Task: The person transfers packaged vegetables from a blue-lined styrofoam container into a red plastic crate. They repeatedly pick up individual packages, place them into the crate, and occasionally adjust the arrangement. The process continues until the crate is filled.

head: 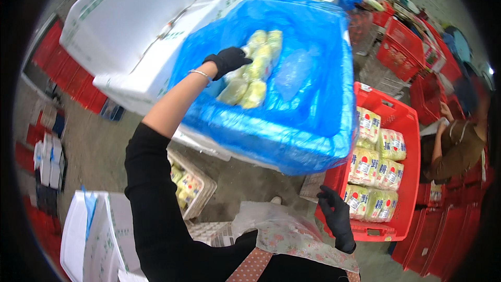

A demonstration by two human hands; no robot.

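Observation:
My left hand [231, 62], in a black glove, is over the left side of a white foam box [201, 149] lined with blue plastic film [313, 141]. It reaches to a group of pale yellow-green vegetables wrapped in clear film [256, 66], and its fingertips overlap them. Whether it grips one is unclear. A clear plastic pouch [293, 74] lies to their right in the liner. Lower down, my black-gloved right hand [333, 213] hangs beside the left wall of a red plastic crate [411, 203]. Its fingers are slightly bent and apart, holding nothing. Packed vegetables in printed film [364, 166] fill part of that crate.
Left of the lined box stands another white foam box [125, 19]. Below is a pale crate of wrapped vegetables [211, 192]; at lower left, an open foam box [96, 235]. A co-worker [458, 149] is at the right among red crates [403, 47].

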